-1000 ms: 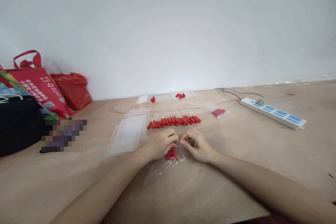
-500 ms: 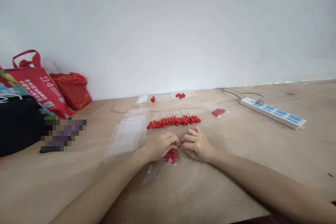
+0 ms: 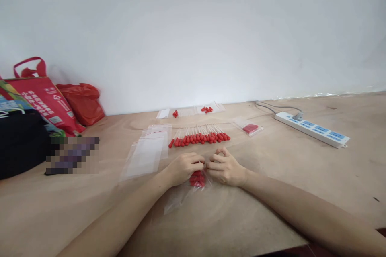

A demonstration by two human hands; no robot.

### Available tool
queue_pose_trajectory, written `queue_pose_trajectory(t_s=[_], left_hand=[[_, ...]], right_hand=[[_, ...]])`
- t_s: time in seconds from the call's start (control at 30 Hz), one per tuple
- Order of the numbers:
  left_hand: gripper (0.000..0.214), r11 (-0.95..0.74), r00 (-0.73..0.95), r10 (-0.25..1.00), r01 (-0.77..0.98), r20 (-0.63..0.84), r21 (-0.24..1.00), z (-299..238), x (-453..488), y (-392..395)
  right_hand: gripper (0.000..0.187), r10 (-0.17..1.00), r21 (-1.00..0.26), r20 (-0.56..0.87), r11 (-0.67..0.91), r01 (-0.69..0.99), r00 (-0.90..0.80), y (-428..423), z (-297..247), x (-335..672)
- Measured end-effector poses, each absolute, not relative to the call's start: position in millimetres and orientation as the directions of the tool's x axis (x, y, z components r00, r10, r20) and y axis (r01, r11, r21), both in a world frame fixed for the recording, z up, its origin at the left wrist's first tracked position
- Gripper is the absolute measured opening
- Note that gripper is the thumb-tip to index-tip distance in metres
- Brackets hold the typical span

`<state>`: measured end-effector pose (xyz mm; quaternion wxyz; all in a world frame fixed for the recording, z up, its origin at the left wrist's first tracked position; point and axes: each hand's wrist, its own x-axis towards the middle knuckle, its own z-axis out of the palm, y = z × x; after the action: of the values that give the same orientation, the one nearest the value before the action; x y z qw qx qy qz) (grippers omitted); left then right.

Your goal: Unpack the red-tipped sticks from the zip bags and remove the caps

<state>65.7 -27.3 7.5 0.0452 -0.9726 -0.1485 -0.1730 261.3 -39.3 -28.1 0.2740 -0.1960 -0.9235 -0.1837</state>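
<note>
My left hand (image 3: 186,168) and my right hand (image 3: 226,168) are close together near the table's front, fingers curled and pinching the top edge of a clear plastic zip bag (image 3: 176,200). Inside the bag lie several red bulbs (image 3: 197,180), partly covered by my left fingers. The fingertips meet at the bag's mouth, so whether it is sealed cannot be seen. Just beyond my hands runs a row of droppers (image 3: 200,138) with red bulbs toward me and thin pale stems pointing to the wall.
Flat clear bags (image 3: 147,152) lie left of the row. A small bag of red pieces (image 3: 250,128) lies at its right. More bagged red pieces (image 3: 206,109) are by the wall. A power strip (image 3: 312,128) sits right; a red shopping bag (image 3: 48,100) and black bag (image 3: 24,144) stand left.
My fingers have shifted slightly along the bag's edge, and my left fingers are a little flatter over it. The bag stays in place; the droppers have not moved.
</note>
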Motion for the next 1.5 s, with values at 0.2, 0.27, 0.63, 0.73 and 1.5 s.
queue_pose_trajectory(t_s=[0.2, 0.27, 0.63, 0.73, 1.5], left_hand=[[0.037, -0.973, 0.926, 0.203, 0.228, 0.317, -0.042, 10.0, 64.7, -25.3], [0.037, -0.965, 0.909, 0.251, 0.263, 0.332, 0.010, 8.9, 61.1, -22.1], [0.056, -0.705, 0.674, 0.702, 0.611, 0.231, 0.360, 12.7, 42.6, -66.9], [0.060, -0.659, 0.640, 0.746, 0.667, 0.185, 0.348, 1.3, 32.0, -84.3], [0.037, -0.691, 0.613, 0.719, 0.576, 0.328, 0.438, -2.7, 44.8, -57.4]], right_hand=[[0.034, 0.268, 0.220, 0.518, 0.876, 0.430, -0.812, -36.7, -25.1, 261.9], [0.031, 0.257, 0.218, 0.512, 0.884, 0.413, -0.820, -37.0, -21.4, 263.1], [0.023, 0.467, -0.334, 0.402, 0.876, 0.349, -0.788, -42.9, -3.7, 277.4], [0.023, 0.541, -0.499, 0.374, 0.802, 0.329, -0.753, -42.1, -6.2, 276.0], [0.058, 0.740, -0.580, 0.331, 0.649, 0.493, -0.586, -40.5, -12.5, 262.3]])
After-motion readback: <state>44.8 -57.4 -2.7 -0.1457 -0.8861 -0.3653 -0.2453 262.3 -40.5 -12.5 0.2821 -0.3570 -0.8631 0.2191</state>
